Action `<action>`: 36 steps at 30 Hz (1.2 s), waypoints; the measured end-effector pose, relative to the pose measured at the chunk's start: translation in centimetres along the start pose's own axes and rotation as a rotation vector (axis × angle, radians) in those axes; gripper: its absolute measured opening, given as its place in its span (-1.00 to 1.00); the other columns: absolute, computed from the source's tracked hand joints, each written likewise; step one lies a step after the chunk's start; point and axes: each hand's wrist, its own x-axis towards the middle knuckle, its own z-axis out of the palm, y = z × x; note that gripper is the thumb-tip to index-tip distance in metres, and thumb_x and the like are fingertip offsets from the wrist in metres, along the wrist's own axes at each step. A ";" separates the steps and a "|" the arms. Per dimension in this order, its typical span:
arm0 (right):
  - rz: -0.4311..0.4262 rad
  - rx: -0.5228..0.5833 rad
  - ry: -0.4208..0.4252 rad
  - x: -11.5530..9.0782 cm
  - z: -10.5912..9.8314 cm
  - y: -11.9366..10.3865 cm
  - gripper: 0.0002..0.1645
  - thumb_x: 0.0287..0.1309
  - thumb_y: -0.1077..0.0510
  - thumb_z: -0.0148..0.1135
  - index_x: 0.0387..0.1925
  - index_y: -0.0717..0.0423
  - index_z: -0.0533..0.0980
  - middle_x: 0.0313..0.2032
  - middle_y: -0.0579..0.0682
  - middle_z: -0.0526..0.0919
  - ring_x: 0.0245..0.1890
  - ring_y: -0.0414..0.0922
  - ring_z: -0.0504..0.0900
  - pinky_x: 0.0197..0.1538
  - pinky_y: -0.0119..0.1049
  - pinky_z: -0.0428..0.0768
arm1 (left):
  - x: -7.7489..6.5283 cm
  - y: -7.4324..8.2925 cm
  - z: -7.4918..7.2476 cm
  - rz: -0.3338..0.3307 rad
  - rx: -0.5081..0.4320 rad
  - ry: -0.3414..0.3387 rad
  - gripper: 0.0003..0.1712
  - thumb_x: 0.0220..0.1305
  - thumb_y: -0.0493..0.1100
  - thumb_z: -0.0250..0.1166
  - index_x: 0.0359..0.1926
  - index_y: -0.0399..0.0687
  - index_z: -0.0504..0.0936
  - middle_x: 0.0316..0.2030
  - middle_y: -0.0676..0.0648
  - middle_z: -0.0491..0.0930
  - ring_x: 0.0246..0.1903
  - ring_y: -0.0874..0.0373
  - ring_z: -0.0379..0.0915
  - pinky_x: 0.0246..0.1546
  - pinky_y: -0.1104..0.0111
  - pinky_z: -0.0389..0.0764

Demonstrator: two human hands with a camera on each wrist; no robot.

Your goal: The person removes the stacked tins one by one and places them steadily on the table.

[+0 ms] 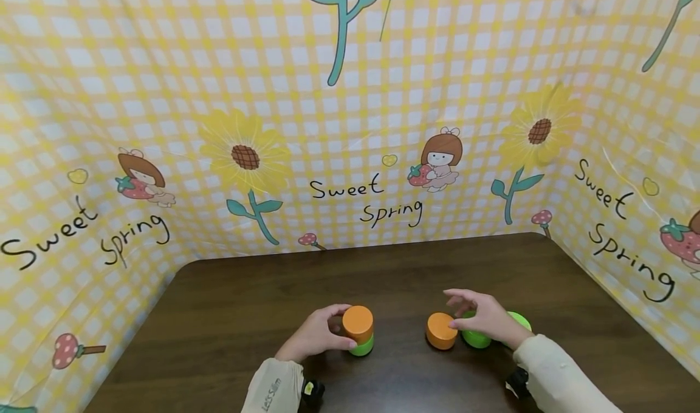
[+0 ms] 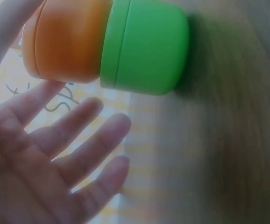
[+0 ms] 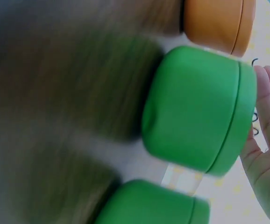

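Left of the middle of the table, an orange lidded round jar stands on a green one. My left hand pinches the upper, orange jar at its side between thumb and index finger; the other fingers are spread loosely. Further right stand a second orange jar, a green jar beside it and another green jar partly behind the wrist. Over the nearer green jar hovers my right hand, fingers extended, its thumb tip overlapping the orange jar's edge in the head view.
All the jars stand on a dark wooden table. A yellow checked cloth with flowers and lettering hangs behind the table and along its sides. Dark straps show at both wrists, under pale sleeves.
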 end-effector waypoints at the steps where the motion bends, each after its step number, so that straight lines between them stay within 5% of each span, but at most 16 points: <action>1: -0.004 0.012 -0.008 0.1 0.1 0.0 -0.29 0.06 0.18 0.41 0.20 0.40 0.38 -0.07 0.31 0.57 -0.24 -0.10 0.62 -0.20 -0.30 0.56 | 0.0 0.0 0.0 0.007 -0.001 -0.002 -0.22 -0.02 -0.19 0.52 0.22 -0.33 0.43 0.10 -0.28 0.50 -0.01 -0.12 0.50 0.00 0.06 0.50; 18: -0.017 0.065 -0.084 2.4 2.5 -1.6 -0.23 0.02 0.21 0.43 0.26 0.31 0.35 0.04 0.34 0.51 -0.13 0.11 0.57 -0.18 -0.29 0.57 | 0.1 -0.1 -0.1 -0.014 -0.013 -0.055 -0.16 -0.02 -0.23 0.51 0.28 -0.35 0.35 0.07 -0.26 0.47 -0.06 -0.09 0.50 -0.03 0.04 0.49; 36: -0.085 0.087 -0.146 4.9 5.6 -3.4 -0.24 0.02 0.24 0.42 0.25 0.33 0.35 0.04 0.34 0.51 -0.14 0.18 0.58 -0.17 -0.20 0.59 | 0.5 -0.4 0.5 -0.041 0.049 -0.018 -0.18 -0.09 -0.21 0.55 0.22 -0.34 0.41 -0.06 -0.13 0.55 -0.18 0.06 0.51 -0.17 0.21 0.54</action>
